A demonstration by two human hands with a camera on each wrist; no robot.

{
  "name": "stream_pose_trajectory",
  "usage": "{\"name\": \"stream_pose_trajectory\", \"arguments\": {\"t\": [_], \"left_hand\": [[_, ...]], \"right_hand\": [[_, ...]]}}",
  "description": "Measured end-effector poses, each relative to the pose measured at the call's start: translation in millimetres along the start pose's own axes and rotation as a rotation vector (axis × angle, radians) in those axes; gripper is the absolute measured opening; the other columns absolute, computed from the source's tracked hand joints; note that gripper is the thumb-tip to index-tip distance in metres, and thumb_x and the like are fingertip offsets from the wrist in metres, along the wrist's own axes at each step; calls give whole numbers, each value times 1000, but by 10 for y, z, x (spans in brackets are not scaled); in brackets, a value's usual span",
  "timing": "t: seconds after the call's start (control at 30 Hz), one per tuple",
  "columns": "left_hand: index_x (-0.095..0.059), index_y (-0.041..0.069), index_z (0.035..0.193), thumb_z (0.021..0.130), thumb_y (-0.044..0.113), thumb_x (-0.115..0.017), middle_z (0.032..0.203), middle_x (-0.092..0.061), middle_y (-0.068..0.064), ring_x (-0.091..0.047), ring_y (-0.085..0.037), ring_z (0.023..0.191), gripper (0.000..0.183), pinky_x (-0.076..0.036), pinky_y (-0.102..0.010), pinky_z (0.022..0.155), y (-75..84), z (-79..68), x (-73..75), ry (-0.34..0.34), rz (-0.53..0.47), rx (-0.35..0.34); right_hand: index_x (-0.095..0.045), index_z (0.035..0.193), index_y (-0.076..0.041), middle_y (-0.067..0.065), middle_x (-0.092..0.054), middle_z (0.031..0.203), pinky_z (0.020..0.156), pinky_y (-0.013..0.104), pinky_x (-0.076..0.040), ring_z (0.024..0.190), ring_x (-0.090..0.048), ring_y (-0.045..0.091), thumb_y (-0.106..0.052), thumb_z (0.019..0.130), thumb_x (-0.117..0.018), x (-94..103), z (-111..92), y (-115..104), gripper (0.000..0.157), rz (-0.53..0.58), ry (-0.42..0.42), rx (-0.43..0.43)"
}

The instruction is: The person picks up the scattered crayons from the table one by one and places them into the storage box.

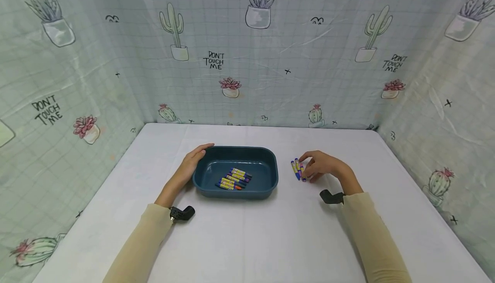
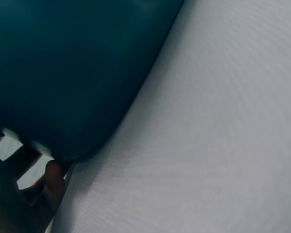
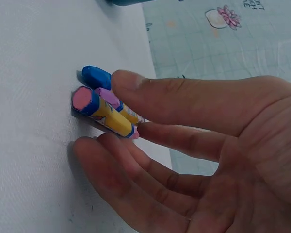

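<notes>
A dark teal tray [image 1: 236,194] stands on the table, with several yellow-wrapped crayons [image 1: 240,173] lying inside it. At the tray's far left corner rests my left hand [image 1: 190,162], its fingers extended along the outside of the rim. In the left wrist view those fingertips meet the outer wall of the tray. Right of the tray lie three more crayons, with blue [image 3: 96,76], purple [image 3: 108,98] and pink [image 3: 85,99] ends. My right hand [image 1: 322,165] reaches over them with its fingers spread. Its thumb overlaps the blue and purple crayons; the other fingers lie on the pink one's side.
A white cloth [image 1: 247,240] covers the table. Behind it and along both sides hangs a pale sheet [image 1: 270,89] printed with potted cacti. Each wrist carries a small black camera, the left one [image 1: 182,213] close to the tray's near left corner.
</notes>
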State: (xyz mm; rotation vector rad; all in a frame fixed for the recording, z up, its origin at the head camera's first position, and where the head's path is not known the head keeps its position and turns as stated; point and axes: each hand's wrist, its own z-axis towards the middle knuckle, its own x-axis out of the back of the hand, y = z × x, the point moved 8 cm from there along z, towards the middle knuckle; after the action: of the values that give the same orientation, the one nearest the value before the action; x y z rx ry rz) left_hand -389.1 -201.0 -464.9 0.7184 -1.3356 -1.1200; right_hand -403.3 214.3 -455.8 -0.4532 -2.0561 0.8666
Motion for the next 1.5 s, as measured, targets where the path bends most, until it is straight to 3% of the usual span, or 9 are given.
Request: {"name": "stream_pose_trajectory", "arguments": {"t": [0.37,0.67,1.0,1.3,1.5], "left_hand": [[-47,12,155,114,29,-32,165,-41,-12,-28,-34,158,47,-17,-58,130,20,-8,0,-4,-9,-12],[-46,11,156,115,28,-31,165,-40,-14,-28,-36,158,47,-17,-59,130,46,-10,-18,-10,-8,-14],[-43,0,155,114,15,-29,165,-37,-22,-26,-41,157,46,-17,-60,130,196,-64,-20,-32,-10,14],[-45,11,156,115,27,-30,165,-40,-14,-27,-35,158,47,-16,-58,130,58,-44,-8,-10,-5,-1],[-47,12,155,114,29,-32,165,-40,-13,-27,-35,158,47,-16,-58,131,49,-26,-5,-8,-21,-12]], "right_hand": [[-43,146,9,19,-65,106,78,37,-66,82,-71,19,-3,87,-78,-46,36,3,70,-16,-1,-20],[-42,144,6,24,-64,118,77,35,-65,84,-70,21,-5,86,-81,-65,15,-10,71,-60,36,-63],[-36,144,1,28,-62,127,78,35,-65,89,-69,25,-4,85,-82,-89,11,-53,75,-88,46,-93],[-36,144,2,28,-59,126,78,38,-65,88,-71,25,-3,90,-76,-109,1,-53,68,-44,35,-83],[-36,144,2,27,-61,123,79,39,-66,88,-71,25,-2,90,-75,-94,-2,-58,67,-39,36,-58]]}}
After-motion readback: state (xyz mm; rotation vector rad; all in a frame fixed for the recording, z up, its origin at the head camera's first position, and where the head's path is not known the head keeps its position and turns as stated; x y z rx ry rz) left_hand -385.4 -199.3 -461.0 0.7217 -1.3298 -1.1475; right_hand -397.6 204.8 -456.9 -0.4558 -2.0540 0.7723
